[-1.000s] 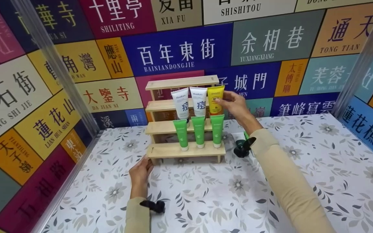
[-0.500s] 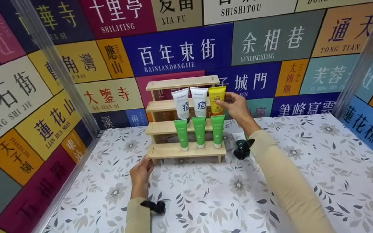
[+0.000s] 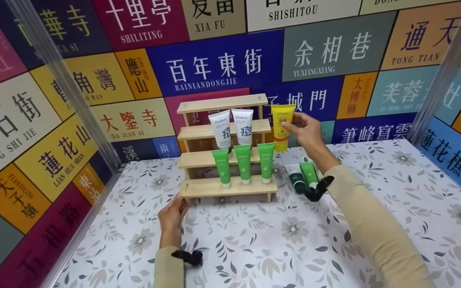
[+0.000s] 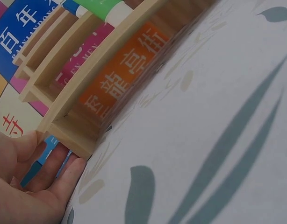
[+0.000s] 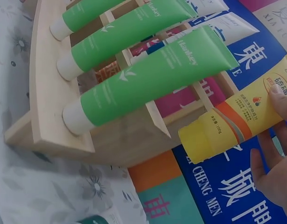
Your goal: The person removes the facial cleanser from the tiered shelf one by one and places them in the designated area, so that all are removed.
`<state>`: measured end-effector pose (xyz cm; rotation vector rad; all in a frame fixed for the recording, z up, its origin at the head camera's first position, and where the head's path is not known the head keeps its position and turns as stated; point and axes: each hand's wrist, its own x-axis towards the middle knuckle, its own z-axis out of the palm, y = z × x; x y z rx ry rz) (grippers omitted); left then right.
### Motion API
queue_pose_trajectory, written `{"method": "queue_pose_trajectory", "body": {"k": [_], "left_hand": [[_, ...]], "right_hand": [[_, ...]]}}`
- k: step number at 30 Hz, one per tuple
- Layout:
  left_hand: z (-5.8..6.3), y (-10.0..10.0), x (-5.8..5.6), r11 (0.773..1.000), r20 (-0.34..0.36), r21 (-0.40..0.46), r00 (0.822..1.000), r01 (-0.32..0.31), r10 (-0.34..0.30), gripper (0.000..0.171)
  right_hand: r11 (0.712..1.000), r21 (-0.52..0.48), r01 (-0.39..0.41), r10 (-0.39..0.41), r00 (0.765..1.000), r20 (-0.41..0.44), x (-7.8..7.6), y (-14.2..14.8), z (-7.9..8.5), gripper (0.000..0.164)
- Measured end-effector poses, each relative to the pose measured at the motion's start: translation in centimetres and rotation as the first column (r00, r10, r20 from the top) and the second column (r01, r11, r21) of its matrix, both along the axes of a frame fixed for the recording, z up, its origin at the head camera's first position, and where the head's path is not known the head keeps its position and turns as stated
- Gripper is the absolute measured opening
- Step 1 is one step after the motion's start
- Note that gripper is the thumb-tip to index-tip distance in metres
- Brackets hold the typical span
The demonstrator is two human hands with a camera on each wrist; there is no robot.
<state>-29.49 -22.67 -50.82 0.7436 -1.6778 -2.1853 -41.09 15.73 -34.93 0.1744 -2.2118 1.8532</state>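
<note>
In the head view my right hand point(image 3: 306, 130) pinches a yellow squeeze tube point(image 3: 282, 127), cap down, in the air just right of a stepped wooden display rack point(image 3: 230, 190). The right wrist view shows the thumb on the printed face of the yellow tube point(image 5: 232, 114), its cap clear of the rack. My left hand point(image 4: 36, 182) holds the left front end of the lowest step, thumb near the top and fingers against the side. Three green tubes point(image 3: 244, 164) stand on that lowest step. Two white tubes point(image 3: 241, 126) stand on the step behind, their lower ends partly hidden.
Right of the rack, a tube with a dark green end point(image 3: 297, 183) and another green tube point(image 3: 308, 172) lie on the flowered tabletop point(image 3: 254, 240). Sign-patterned panels point(image 3: 214, 64) rise close behind the rack and at both sides.
The yellow tube has moved right in my right hand, away from the white tubes and off the rack. Tubes lying at the right now show more. My left hand stays at the rack's corner.
</note>
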Motion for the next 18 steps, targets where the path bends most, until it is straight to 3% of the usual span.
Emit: {"method": "queue_pose_trajectory", "body": {"k": [7,18], "left_hand": [[0.0,0.1,0.2,1.000,-0.018,-0.013,1.000,-0.002,0.002,0.042],[0.0,0.3,0.1,1.000,-0.035,-0.004,0.999,-0.016,0.016,0.037]], "right_hand": [[0.999,0.003,0.043,-0.043,0.999,0.014,1.2,3.0,-0.4,0.060],[0.992,-0.074,0.099,-0.088,0.987,0.134,2.3,8.2,-2.2,0.072]]}}
